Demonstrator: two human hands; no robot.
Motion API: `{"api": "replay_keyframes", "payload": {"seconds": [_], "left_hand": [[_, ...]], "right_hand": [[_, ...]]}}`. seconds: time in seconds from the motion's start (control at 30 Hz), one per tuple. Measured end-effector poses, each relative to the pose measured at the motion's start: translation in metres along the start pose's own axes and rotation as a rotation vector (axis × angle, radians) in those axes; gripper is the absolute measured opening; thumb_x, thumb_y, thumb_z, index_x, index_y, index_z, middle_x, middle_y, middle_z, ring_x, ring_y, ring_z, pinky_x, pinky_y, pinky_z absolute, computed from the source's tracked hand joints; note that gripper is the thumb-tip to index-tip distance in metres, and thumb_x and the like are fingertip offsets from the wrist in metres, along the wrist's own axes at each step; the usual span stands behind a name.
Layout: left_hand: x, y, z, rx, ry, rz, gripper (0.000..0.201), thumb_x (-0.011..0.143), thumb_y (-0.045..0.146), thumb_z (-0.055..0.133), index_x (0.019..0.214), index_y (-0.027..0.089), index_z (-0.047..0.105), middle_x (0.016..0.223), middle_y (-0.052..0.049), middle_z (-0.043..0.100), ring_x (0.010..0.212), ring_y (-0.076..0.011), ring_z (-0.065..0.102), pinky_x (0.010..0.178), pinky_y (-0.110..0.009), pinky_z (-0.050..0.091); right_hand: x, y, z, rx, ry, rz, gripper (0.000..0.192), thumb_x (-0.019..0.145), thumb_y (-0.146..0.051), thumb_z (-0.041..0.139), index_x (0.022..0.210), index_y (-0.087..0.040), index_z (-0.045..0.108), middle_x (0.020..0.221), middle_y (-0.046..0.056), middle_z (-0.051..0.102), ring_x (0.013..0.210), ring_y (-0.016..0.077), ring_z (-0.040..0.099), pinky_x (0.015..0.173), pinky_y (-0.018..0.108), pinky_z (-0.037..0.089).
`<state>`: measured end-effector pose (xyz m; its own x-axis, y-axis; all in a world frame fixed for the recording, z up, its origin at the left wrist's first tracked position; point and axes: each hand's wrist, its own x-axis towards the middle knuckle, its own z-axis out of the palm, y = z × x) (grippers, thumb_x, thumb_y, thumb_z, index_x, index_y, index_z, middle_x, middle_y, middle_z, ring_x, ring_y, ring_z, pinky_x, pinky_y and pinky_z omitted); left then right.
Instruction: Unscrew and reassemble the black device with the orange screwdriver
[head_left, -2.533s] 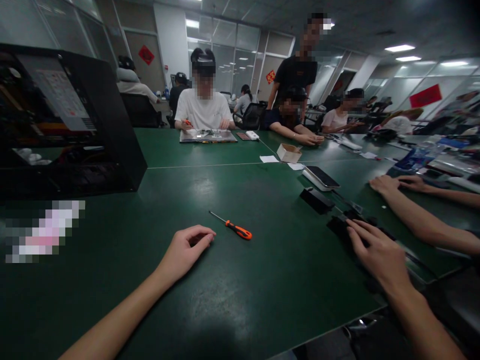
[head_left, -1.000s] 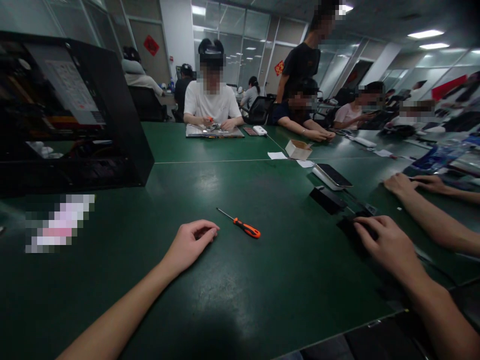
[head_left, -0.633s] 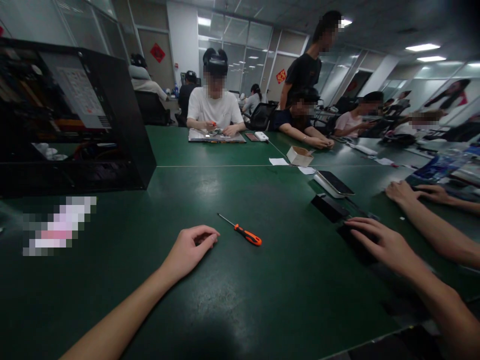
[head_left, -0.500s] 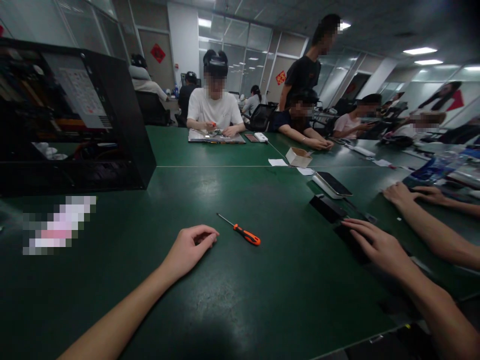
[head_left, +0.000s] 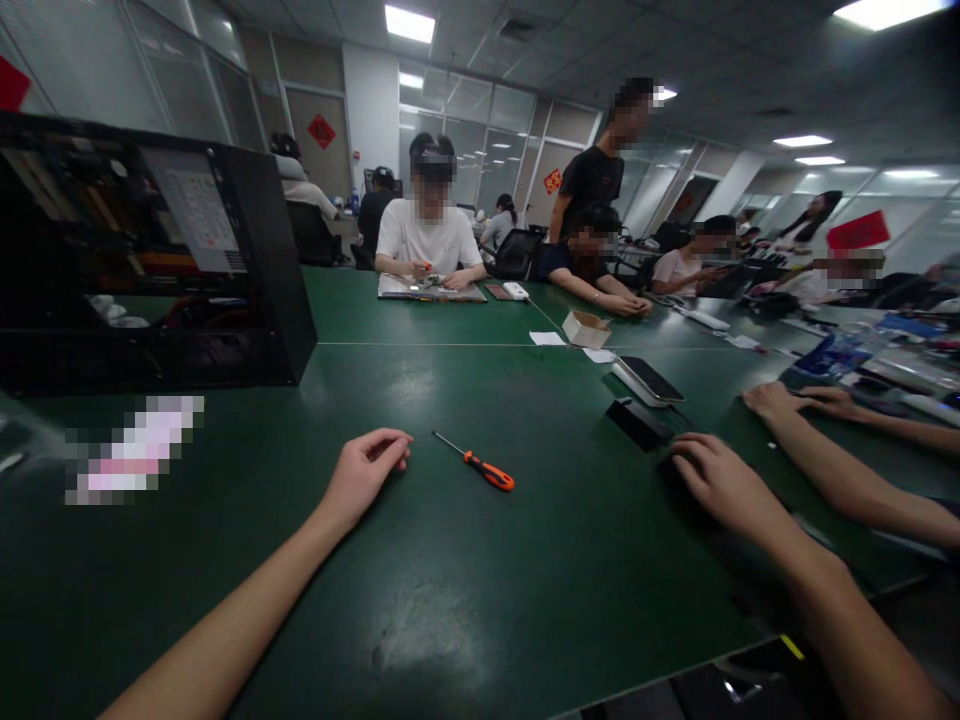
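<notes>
Resting loosely curled and empty on the green desk (head_left: 480, 600), the left hand (head_left: 365, 472) lay near the screwdriver (head_left: 480, 466), while the right hand (head_left: 718, 482) spread its fingers (head_left: 686, 452) over a dark object (head_left: 670, 468) at right.

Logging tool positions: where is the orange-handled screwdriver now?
In the head view, the screwdriver lies on the green table near centre, just right of the left hand, untouched.

No writing is legible anywhere. A printed sheet (head_left: 201, 212) on the black computer case (head_left: 255, 260) is too small to read. Red wall signs (head_left: 322, 131) are blurred.
</notes>
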<state>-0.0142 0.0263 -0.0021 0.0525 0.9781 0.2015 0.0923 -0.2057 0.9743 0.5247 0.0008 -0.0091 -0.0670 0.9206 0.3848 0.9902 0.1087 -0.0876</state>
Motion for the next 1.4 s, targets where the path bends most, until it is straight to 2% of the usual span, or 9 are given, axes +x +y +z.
{"api": "replay_keyframes", "payload": {"seconds": [0.13,0.27,0.4,0.63,0.8,0.93,1.13,1.27,1.4], "left_hand": [[0.018,-0.009,-0.007,-0.138,0.084,-0.030,0.032,0.077,0.045,0.075,0.085,0.014,0.076,0.074,-0.005,0.069,0.063,-0.0155,0.062,0.062,-0.027,0.049],[0.041,-0.017,-0.012,-0.159,0.096,-0.035,0.037,0.075,0.048,0.074,0.084,0.013,0.074,0.074,-0.005,0.067,0.062,-0.0147,0.061,0.061,-0.026,0.048],[0.063,-0.019,-0.012,-0.146,0.067,-0.032,0.040,0.072,0.050,0.077,0.085,0.012,0.074,0.075,-0.005,0.068,0.063,-0.0153,0.061,0.063,-0.027,0.048],[0.061,-0.012,-0.008,-0.130,-0.043,0.009,0.054,0.080,0.060,0.071,0.107,0.013,0.070,0.097,-0.010,0.070,0.080,-0.0189,0.066,0.070,-0.028,0.050],[0.012,-0.008,-0.012,-0.058,-0.337,0.144,0.071,0.084,0.072,0.060,0.128,0.017,0.061,0.119,-0.015,0.069,0.102,-0.0273,0.067,0.088,-0.036,0.052],[-0.019,0.010,-0.009,0.325,-0.427,0.222,0.054,0.081,0.051,0.076,0.125,0.022,0.064,0.127,-0.011,0.067,0.119,-0.0312,0.061,0.104,-0.040,0.045],[-0.020,0.026,-0.001,0.516,-0.437,0.214,0.037,0.083,0.038,0.074,0.117,0.022,0.068,0.118,-0.009,0.070,0.109,-0.0283,0.065,0.097,-0.038,0.049],[-0.017,0.024,-0.005,0.524,-0.433,0.174,0.038,0.082,0.039,0.074,0.115,0.022,0.069,0.116,-0.008,0.072,0.106,-0.0286,0.066,0.094,-0.038,0.050],[-0.019,0.024,-0.006,0.530,-0.444,0.199,0.036,0.084,0.039,0.072,0.115,0.022,0.069,0.116,-0.009,0.072,0.106,-0.0281,0.066,0.095,-0.038,0.049]], "right_hand": [[0.040,-0.017,-0.009,-0.072,-0.084,0.070,0.041,0.093,-0.045,0.045,0.112,-0.012,0.061,0.122,0.023,0.065,0.114,0.0338,0.064,0.100,0.046,0.050],[0.079,-0.029,-0.005,-0.134,-0.292,0.191,0.028,0.083,-0.040,0.064,0.097,-0.016,0.060,0.094,0.017,0.072,0.085,0.0300,0.070,0.073,0.038,0.053],[0.098,-0.055,-0.005,-0.131,-0.294,0.153,0.018,0.082,-0.033,0.065,0.091,-0.018,0.060,0.085,0.013,0.071,0.080,0.0282,0.068,0.066,0.034,0.046],[0.076,-0.220,-0.035,0.484,-0.260,-0.407,0.018,0.093,-0.039,0.060,0.098,-0.022,0.056,0.093,0.006,0.068,0.080,0.0203,0.063,0.072,0.032,0.045],[0.054,-0.304,-0.010,0.549,-0.354,-0.748,0.016,0.091,-0.029,0.066,0.101,-0.020,0.055,0.100,0.008,0.067,0.089,0.0220,0.061,0.078,0.034,0.047],[0.049,-0.301,0.010,0.626,-0.348,-0.814,0.021,0.094,-0.031,0.063,0.109,-0.019,0.054,0.117,0.012,0.065,0.103,0.0236,0.060,0.090,0.037,0.050],[0.056,-0.259,0.012,0.548,-0.330,-0.688,0.068,0.083,-0.047,0.076,0.138,-0.017,0.047,0.132,0.018,0.058,0.119,0.0313,0.057,0.100,0.047,0.049],[0.062,-0.249,0.023,0.520,-0.427,-0.613,0.036,0.095,-0.026,0.058,0.130,-0.016,0.057,0.116,0.014,0.065,0.105,0.0249,0.063,0.092,0.040,0.051],[0.062,-0.253,0.033,0.663,-0.342,-0.521,0.025,0.095,-0.021,0.052,0.116,-0.017,0.065,0.110,0.011,0.067,0.099,0.0216,0.064,0.091,0.037,0.049]]}}
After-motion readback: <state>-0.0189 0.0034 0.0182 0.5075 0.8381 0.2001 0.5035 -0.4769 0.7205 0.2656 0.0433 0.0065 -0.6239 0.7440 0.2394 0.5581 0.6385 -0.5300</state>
